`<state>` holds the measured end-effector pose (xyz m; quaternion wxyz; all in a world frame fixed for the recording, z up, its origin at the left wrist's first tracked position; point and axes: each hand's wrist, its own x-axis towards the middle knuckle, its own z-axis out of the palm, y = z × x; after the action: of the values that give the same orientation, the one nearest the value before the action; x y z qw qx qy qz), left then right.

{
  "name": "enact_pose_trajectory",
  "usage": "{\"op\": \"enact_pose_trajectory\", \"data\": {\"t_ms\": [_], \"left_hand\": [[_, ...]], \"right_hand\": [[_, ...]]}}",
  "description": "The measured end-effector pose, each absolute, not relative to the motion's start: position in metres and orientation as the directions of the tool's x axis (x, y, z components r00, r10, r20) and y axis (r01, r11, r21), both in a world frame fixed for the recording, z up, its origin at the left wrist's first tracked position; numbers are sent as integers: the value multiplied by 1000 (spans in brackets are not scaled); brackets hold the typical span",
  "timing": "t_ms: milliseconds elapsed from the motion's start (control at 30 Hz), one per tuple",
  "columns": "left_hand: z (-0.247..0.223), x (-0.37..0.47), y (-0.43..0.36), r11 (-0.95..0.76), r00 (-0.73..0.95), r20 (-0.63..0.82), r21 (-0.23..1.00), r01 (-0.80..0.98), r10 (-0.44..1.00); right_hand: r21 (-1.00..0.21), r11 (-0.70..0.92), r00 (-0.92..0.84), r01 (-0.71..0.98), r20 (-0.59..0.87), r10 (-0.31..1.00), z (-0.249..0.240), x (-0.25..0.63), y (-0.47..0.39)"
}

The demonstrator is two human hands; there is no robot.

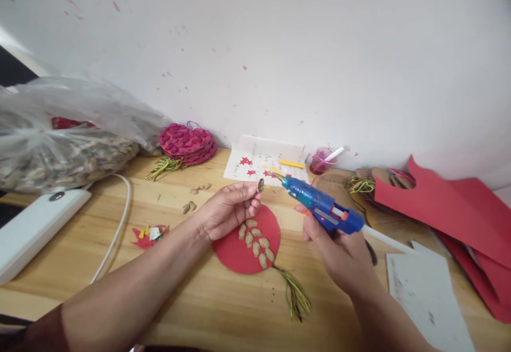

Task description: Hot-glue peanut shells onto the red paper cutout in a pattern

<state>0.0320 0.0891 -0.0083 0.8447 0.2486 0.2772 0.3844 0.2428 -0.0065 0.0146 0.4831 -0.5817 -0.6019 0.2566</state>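
Note:
Between its thumb and fingers my left hand (233, 208) pinches a small brown shell piece (261, 185), raised above the upper edge of a red paper disc (227, 256). On the disc lie several peanut shells (256, 249), and a green and yellow tassel (295, 293) extends from its lower right. My right hand (339, 256) is wrapped round the handle of a blue glue gun (323, 203). The gun's nozzle points up and left, near the shell piece but apart from it. A white glue stick sticks out of its back.
Left: a plastic bag of shells (67, 160), a white box (43, 229) with a cable. Behind: pink-purple decorated discs (187, 144), a paper sheet (239, 155) with red stars, a cup (318, 163). Right: red sheets (443, 208), grey-white card (423, 288). Loose shells (189, 206) lie left of the disc.

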Motion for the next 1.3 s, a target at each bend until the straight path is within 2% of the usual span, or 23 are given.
{"op": "enact_pose_trajectory", "data": {"t_ms": [233, 733, 1300], "left_hand": [[-12, 31, 91, 582, 558, -280, 651, -488, 781], [-10, 31, 89, 569, 583, -252, 682, -459, 773], [-11, 30, 90, 565, 588, -245, 690, -452, 770]], "right_hand": [[-834, 234, 94, 500, 321, 942, 29, 235, -11], [-862, 196, 49, 467, 247, 968, 27, 236, -11], [-822, 211, 21, 529, 261, 965, 26, 240, -16]]}}
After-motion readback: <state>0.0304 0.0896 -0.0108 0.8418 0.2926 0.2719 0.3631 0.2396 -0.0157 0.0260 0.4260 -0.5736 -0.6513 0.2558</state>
